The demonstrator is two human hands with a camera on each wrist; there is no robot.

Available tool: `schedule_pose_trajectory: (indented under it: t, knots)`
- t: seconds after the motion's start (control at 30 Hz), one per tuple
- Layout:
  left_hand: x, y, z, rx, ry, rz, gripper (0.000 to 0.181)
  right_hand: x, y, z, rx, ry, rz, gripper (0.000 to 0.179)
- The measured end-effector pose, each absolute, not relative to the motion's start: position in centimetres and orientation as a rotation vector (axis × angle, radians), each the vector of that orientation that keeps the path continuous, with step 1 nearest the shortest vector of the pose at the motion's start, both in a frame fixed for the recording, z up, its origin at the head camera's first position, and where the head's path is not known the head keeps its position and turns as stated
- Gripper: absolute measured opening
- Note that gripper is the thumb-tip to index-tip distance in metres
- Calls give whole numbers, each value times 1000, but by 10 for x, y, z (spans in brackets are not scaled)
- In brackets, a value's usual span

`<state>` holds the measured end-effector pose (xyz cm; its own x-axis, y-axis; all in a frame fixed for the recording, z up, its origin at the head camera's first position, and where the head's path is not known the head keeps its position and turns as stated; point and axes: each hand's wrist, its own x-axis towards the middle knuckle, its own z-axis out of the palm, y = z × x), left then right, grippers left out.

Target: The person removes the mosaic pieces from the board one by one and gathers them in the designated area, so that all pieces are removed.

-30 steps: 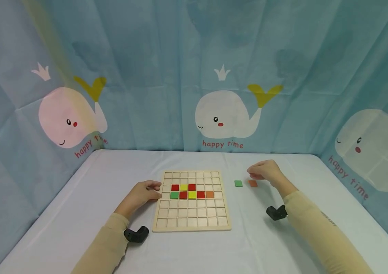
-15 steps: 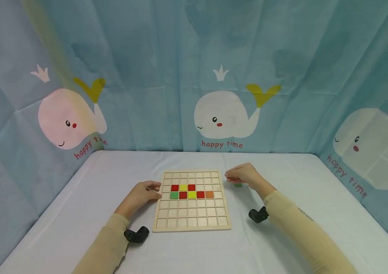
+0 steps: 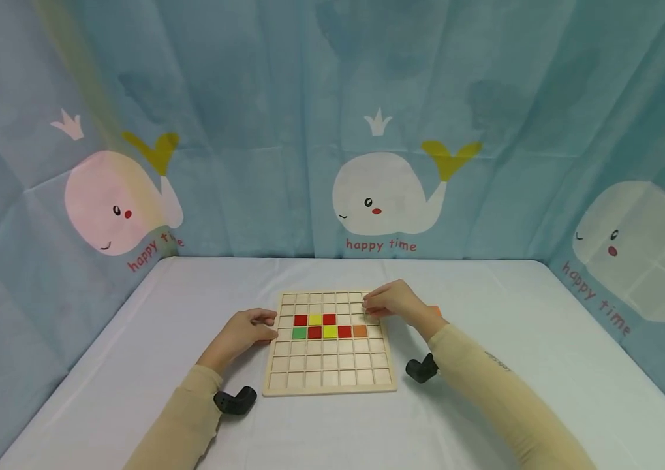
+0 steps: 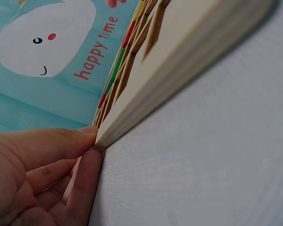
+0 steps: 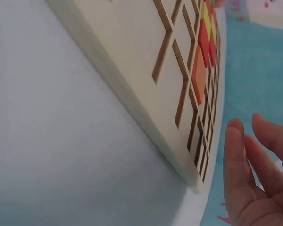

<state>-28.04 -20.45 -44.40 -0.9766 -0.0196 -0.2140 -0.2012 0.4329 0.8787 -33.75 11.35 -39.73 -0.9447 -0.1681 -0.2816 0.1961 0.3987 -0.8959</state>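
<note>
A pale wooden grid board (image 3: 330, 378) lies flat on the table. Near its middle are two rows of coloured square tiles: red, yellow, a green tile (image 3: 299, 333) and an orange tile (image 3: 360, 331). My left hand (image 3: 242, 334) holds the board's left edge between thumb and finger; the left wrist view shows both digits at the rim. Over the board's upper right corner hovers my right hand (image 3: 399, 305). In the right wrist view its fingers (image 5: 233, 146) are apart from the thumb, with no tile visible between them.
A loose orange tile (image 3: 436, 310) on the white table (image 3: 191, 287) is partly hidden behind the right wrist. The loose green tile seen earlier is out of sight. Black wrist-worn devices (image 3: 235, 400) stick out beneath both forearms. A blue whale-print curtain (image 3: 250, 130) stands behind.
My right hand has moved left from beside the loose orange tile, passing the loose green tile, to the board's upper right corner. The green tile is now hidden. My left hand stays put.
</note>
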Motion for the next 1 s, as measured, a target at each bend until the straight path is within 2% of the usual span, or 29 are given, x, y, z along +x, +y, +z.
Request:
schedule_pose_trajectory:
  t: [0.6, 1.0]
  knots:
    - [-282, -204, -445, -197, 2516, 1571, 51, -334, 85, -404, -46, 2293, -1558, 21]
    - [-279, -203, -442, -171, 2512, 1590, 51, -335, 71, -408, 24, 2240, -1559, 17]
